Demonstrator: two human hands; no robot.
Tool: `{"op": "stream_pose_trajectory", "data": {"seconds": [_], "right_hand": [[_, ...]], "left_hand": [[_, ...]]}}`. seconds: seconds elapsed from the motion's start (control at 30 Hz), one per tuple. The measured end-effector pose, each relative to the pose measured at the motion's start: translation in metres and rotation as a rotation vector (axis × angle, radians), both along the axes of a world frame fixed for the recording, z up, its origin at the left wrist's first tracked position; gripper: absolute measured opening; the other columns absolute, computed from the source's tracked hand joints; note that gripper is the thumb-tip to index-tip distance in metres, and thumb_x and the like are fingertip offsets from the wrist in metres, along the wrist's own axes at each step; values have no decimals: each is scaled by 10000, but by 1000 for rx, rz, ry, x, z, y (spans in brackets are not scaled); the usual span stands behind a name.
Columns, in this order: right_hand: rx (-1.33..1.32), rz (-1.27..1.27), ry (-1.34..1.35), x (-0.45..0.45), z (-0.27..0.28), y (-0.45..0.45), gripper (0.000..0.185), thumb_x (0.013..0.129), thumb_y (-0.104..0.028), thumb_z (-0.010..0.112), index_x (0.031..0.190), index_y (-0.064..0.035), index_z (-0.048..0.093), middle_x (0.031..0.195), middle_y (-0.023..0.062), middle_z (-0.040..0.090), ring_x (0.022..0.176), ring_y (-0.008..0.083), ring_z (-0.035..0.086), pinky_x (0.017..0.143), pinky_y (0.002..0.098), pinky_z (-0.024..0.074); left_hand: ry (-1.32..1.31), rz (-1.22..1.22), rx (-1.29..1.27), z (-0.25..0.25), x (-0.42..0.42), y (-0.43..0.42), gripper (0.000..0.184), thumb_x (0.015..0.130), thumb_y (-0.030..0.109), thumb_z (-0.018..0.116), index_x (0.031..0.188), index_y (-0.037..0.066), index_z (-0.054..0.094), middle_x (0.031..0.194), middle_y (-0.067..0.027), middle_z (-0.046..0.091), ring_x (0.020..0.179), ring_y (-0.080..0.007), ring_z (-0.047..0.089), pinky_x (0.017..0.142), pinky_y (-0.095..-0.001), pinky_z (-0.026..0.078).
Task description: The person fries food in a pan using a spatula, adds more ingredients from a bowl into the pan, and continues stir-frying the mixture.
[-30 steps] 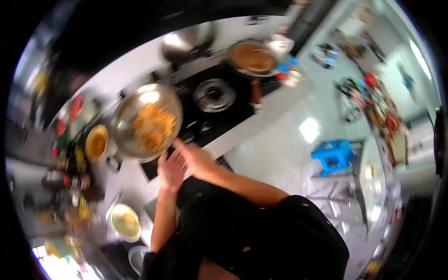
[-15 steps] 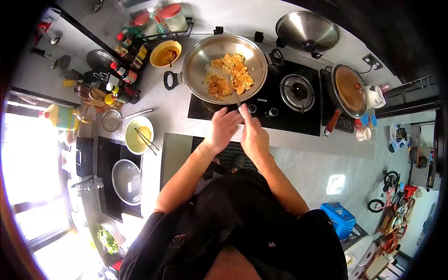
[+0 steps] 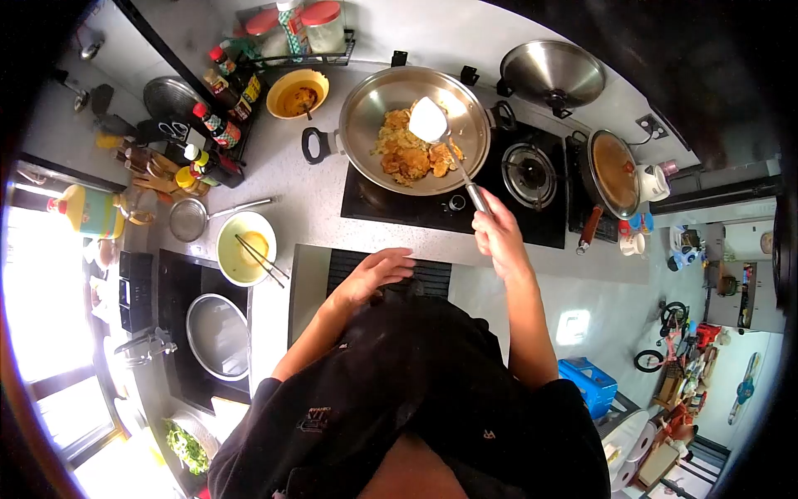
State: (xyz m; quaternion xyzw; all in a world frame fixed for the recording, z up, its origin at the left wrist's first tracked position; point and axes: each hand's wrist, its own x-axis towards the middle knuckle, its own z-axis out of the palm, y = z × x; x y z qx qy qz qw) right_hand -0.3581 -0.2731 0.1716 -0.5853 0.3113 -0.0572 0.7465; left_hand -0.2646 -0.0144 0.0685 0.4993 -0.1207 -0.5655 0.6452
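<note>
My right hand [image 3: 501, 237] is wrapped round the handle of a metal spatula [image 3: 428, 121], whose bright blade hangs tilted over the wok. Chunks of golden-brown food [image 3: 407, 160], like fried egg, lie in the steel wok [image 3: 359, 116], on the stove's left side. My left hand [image 3: 376, 276] is held in front of my body, below the counter edge. Its fingers are stretched out and it holds nothing. To its left stands a pale bowl [image 3: 230, 266] with chopsticks [image 3: 262, 259] and some yellow residue.
The right burner [image 3: 532, 175] carries no pan. Beyond it sits a lidded pan [image 3: 615, 170] with a wooden handle. A yellow bowl [image 3: 287, 83] with sauce stands left of the wok, near several bottles [image 3: 220, 127]. A strainer [image 3: 189, 219] lies near the sink basin [image 3: 218, 337].
My right hand has moved right, and the spatula blade has come up from the food into view. My left hand has drawn back from the wok, down and left.
</note>
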Motion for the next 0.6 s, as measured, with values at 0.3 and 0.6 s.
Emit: {"op": "stream_pose_trajectory", "data": {"seconds": [0.3, 0.6], "right_hand": [[-88, -178, 23, 11, -8, -23, 468, 1033, -156, 561, 1474, -65, 434, 720, -41, 471, 502, 15, 375, 415, 191, 269], [-29, -87, 94, 53, 6, -2, 339, 1049, -159, 528, 1378, -77, 535, 711, -47, 450, 477, 18, 342, 421, 193, 258]], "left_hand": [[-422, 220, 389, -150, -7, 108, 346, 962, 199, 545, 1187, -23, 685, 1019, -112, 726, 900, -202, 677, 831, -320, 541], [-340, 229, 657, -244, -57, 169, 378, 891, 266, 528, 1053, -2, 741, 935, -162, 742, 889, -252, 702, 828, -390, 550]]}}
